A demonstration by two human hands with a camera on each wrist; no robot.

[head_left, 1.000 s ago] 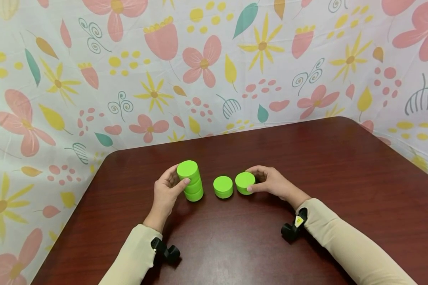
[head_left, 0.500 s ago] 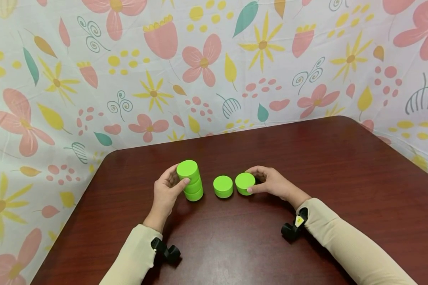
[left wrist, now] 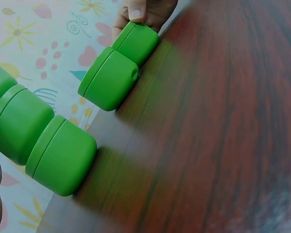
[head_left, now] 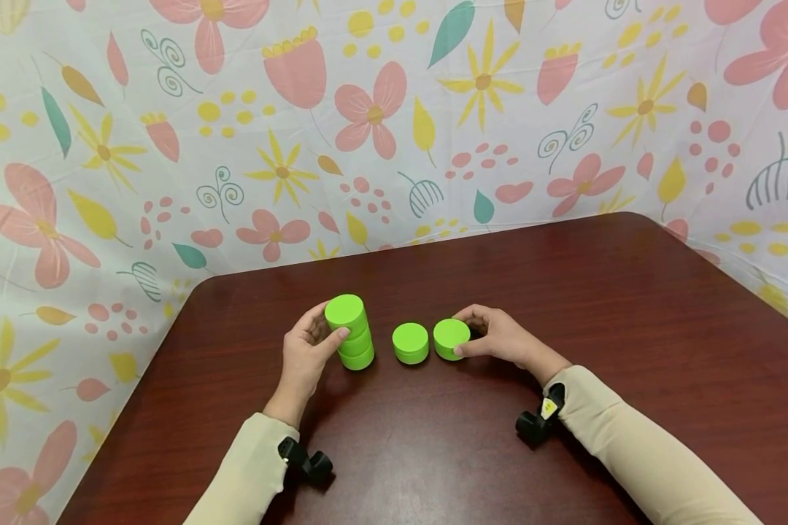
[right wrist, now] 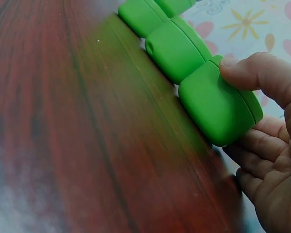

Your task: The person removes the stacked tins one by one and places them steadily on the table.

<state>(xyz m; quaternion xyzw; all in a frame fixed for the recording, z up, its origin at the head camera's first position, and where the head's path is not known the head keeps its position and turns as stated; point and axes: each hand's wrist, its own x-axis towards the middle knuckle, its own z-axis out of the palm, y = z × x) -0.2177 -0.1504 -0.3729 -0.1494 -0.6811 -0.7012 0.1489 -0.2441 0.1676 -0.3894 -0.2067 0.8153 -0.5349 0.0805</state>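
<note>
Barely anything is shifting since earlier; left of the middle jar [head_left: 410, 343], my curled left hand [head_left: 305, 355] is gripping a stack [head_left: 360, 340]; right of that jar, my right hand [head_left: 504, 340] is pinching an end jar [head_left: 450, 337]; they're seeming light, stiff, slick, so sides are probably suiting fingers.

The round tubs [head_left: 410, 344] are plain bright green. The surface [head_left: 420, 452] is reddish brown with dark streaks, the sleeves [head_left: 650, 445] beige. Pink and yellow flowers [head_left: 373, 114] and teal leaves [head_left: 452, 34] dot the white cloth [head_left: 387, 175].

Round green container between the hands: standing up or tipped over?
Upright: the container stands on the shiny brown table, flat top facing up.
</note>
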